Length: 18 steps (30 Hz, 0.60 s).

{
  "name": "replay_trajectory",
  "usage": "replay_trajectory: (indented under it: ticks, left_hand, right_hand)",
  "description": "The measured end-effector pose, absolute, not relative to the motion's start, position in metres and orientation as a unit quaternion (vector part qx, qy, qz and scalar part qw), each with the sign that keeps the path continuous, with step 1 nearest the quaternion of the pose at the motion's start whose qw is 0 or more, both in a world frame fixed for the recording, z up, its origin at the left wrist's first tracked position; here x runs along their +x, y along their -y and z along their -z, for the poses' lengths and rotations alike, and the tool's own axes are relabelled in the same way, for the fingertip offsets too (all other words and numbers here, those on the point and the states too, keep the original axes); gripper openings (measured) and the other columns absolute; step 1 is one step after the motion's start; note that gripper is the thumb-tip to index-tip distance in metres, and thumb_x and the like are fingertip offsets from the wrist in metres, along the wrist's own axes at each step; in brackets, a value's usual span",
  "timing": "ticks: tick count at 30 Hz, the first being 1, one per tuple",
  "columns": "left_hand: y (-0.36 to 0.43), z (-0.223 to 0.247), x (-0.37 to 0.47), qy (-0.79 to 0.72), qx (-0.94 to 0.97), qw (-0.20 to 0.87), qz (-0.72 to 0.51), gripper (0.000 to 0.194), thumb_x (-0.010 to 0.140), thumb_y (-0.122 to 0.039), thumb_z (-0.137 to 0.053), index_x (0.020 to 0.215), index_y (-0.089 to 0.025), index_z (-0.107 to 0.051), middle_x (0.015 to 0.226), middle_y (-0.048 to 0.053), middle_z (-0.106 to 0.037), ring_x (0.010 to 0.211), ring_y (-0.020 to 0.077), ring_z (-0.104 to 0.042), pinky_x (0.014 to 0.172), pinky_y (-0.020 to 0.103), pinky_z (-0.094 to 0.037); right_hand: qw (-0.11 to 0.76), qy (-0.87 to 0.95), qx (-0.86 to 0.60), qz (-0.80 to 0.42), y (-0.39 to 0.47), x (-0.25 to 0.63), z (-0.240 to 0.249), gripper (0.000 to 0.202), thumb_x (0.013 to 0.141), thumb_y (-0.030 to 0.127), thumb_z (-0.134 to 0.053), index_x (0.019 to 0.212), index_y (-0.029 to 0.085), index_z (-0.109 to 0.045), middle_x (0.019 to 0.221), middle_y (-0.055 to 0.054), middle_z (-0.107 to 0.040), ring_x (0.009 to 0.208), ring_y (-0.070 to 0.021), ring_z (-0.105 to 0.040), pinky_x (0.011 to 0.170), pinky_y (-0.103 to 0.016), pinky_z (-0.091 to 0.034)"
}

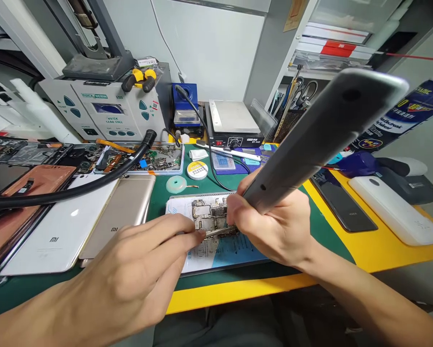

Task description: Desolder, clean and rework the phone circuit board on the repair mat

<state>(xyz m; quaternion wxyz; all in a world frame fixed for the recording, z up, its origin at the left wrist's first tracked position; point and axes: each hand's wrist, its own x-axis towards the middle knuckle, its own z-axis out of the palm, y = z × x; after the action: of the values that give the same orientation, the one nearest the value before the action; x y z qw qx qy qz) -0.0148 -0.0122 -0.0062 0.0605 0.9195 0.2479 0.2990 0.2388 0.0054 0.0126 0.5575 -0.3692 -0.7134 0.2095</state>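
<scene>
Spreading under everything is a table (238,293) with a bright yellow edge, most of its top covered by a smooth green mat (330,236). At the back stands a boxy grey machine (104,111) with triangular blue buttons, and in front of it a black hose (93,185) with a ribbed end curves in from the left. To the machine's right sits a square hot plate (234,115), its flat pale metal top above a black base. Nearer the person, a flat white-and-blue pad (238,258) lies on the mat. Over at the left I see a glossy white phone back (57,241) beside a gold one (120,202) with a satin, metallic look, both with rounded corners. The right hand (277,226) is wrapped tightly around a long, matte grey tool (321,140), a slim bar with a rounded top that leans up and away to the right; its lower end is hidden behind the fingers. The left hand (147,260) pinches thin metal tweezers between thumb and fingers. Between the hands, on the pad, is the rough, cut-out circuit board (205,212). Behind it lie a round, yellow-rimmed tin (197,170) and a translucent, pale green spool (176,184). Slimmest are the tweezers (218,233), their shiny, tapering legs over the board's near edge; whether they touch it, I can't tell.
</scene>
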Motion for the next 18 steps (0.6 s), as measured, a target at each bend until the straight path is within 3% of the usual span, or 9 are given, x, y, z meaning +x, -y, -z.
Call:
replay_trajectory:
  ticks: [7, 18]
  left_hand:
    - [0.0128, 0.0081, -0.0157, -0.252, 0.917, 0.062, -0.303, 0.033, 0.111, 0.0, -0.053, 0.134, -0.019, -0.068, 0.137, 0.007, -0.074, 0.117, 0.0136, -0.074, 0.104, 0.024, -0.054]
    - [0.0132, 0.0079, -0.0132, -0.251, 0.917, 0.066, -0.303, 0.034, 0.111, 0.001, -0.051, 0.133, -0.019, -0.068, 0.13, 0.006, -0.073, 0.112, 0.013, -0.075, 0.097, 0.026, -0.055]
  right_hand:
    - [0.545, 0.715, -0.383, -0.212, -0.0055, 0.2384, -0.0155, 0.033, 0.091, 0.017, -0.076, 0.067, 0.023, -0.056, 0.062, 0.005, -0.062, 0.051, -0.0106, -0.057, 0.049, -0.027, -0.045]
    - [0.553, 0.719, -0.373, -0.194, -0.0048, 0.2395, -0.0117, 0.034, 0.091, 0.017, -0.077, 0.069, 0.024, -0.051, 0.063, 0.004, -0.063, 0.051, -0.0122, -0.061, 0.049, -0.027, -0.046]
